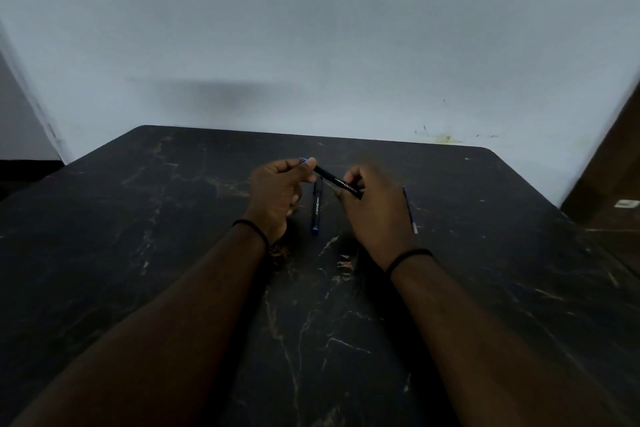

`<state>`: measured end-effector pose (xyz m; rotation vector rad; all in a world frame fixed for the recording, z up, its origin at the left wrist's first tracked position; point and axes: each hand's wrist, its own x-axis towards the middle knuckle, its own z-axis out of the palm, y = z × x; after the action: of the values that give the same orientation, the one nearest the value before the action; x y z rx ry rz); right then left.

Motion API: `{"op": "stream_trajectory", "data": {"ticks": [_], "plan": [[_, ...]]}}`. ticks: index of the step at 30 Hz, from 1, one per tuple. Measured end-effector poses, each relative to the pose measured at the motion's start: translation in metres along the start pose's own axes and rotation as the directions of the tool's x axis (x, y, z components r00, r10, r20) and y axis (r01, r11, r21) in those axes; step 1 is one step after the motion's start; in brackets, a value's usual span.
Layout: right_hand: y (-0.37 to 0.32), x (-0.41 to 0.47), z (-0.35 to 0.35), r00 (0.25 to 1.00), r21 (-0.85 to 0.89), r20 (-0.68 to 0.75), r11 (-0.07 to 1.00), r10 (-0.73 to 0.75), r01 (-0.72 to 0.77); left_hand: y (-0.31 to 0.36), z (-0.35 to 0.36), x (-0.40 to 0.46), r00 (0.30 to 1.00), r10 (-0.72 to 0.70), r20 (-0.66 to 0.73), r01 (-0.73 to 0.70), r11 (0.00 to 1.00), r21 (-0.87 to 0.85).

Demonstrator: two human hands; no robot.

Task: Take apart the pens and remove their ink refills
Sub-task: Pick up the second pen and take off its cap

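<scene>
A black pen (334, 180) with white lettering is held above the table between both hands. My left hand (277, 192) pinches its blue-tipped end at the upper left. My right hand (372, 208) grips the barrel's other end. A second black pen (316, 208) with a blue end lies flat on the dark marble table (173, 236) between my hands. A thin blue ink refill (410, 210) lies on the table just right of my right hand.
The table runs back to a pale wall (311, 45). A brown wooden surface (616, 191) stands at the far right beside the table's edge.
</scene>
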<state>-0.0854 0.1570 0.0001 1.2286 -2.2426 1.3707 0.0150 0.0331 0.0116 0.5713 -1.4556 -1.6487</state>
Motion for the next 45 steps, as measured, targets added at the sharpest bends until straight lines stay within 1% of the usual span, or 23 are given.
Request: {"op": "stream_trajectory", "data": {"ticks": [4, 5, 8, 9, 12, 15, 19, 21, 29, 32, 35, 38, 42, 45], "plan": [[-0.003, 0.000, -0.001, 0.996, -0.072, 0.066, 0.995, -0.058, 0.063, 0.000, -0.002, 0.001, 1.000, 0.005, -0.006, -0.005, 1.000, -0.009], [-0.004, 0.001, 0.000, 0.997, -0.060, 0.062, 0.996, -0.056, 0.059, 0.000, -0.002, 0.001, 1.000, 0.005, -0.005, -0.005, 1.000, -0.008], [-0.004, 0.000, 0.000, 1.000, 0.059, 0.024, 0.998, 0.000, -0.002, -0.001, -0.001, 0.002, 1.000, 0.007, -0.008, -0.007, 1.000, -0.005], [-0.003, -0.001, 0.001, 1.000, 0.055, 0.014, 0.998, 0.004, -0.005, -0.001, -0.001, 0.002, 1.000, 0.007, -0.010, -0.007, 1.000, -0.007], [0.000, -0.001, 0.002, 1.000, 0.012, 0.006, 1.000, 0.006, -0.006, -0.002, -0.001, 0.003, 1.000, 0.005, -0.013, -0.005, 1.000, -0.015], [0.000, 0.001, 0.003, 0.999, 0.000, 0.043, 1.000, -0.022, 0.022, -0.003, -0.003, 0.004, 1.000, 0.003, -0.015, -0.003, 1.000, -0.021], [-0.003, 0.000, 0.001, 0.994, -0.112, 0.082, 0.990, -0.073, 0.082, -0.003, -0.005, 0.005, 1.000, 0.007, -0.019, -0.008, 1.000, -0.028], [-0.003, 0.000, -0.001, 0.993, -0.125, 0.081, 0.988, -0.081, 0.091, -0.002, -0.004, 0.004, 1.000, 0.002, -0.019, -0.002, 0.999, -0.034], [-0.006, -0.001, 0.001, 0.992, 0.048, 0.077, 0.995, -0.096, 0.092, 0.005, -0.001, -0.001, 1.000, -0.022, 0.017, 0.023, 0.998, -0.063], [-0.007, -0.002, 0.001, 0.992, 0.060, 0.069, 0.993, -0.109, 0.105, 0.006, -0.002, 0.000, 0.999, -0.047, 0.011, 0.048, 0.994, -0.095], [-0.006, 0.000, -0.002, 0.990, 0.046, 0.084, 0.993, -0.114, 0.110, 0.005, -0.004, 0.002, 0.997, -0.060, 0.053, 0.066, 0.991, -0.117], [-0.011, 0.000, -0.003, 0.990, 0.089, 0.128, 0.995, -0.062, 0.051, 0.003, -0.006, 0.004, 0.994, -0.046, 0.099, 0.059, 0.989, -0.138], [-0.019, -0.002, -0.005, 0.978, 0.194, 0.205, 0.977, 0.050, -0.091, 0.003, -0.009, 0.006, 0.992, -0.030, 0.127, 0.043, 0.994, -0.103], [-0.025, -0.002, -0.007, 0.970, 0.253, 0.230, 0.957, 0.081, -0.140, 0.004, -0.010, 0.007, 0.991, -0.006, 0.135, 0.021, 0.994, -0.110]]}}
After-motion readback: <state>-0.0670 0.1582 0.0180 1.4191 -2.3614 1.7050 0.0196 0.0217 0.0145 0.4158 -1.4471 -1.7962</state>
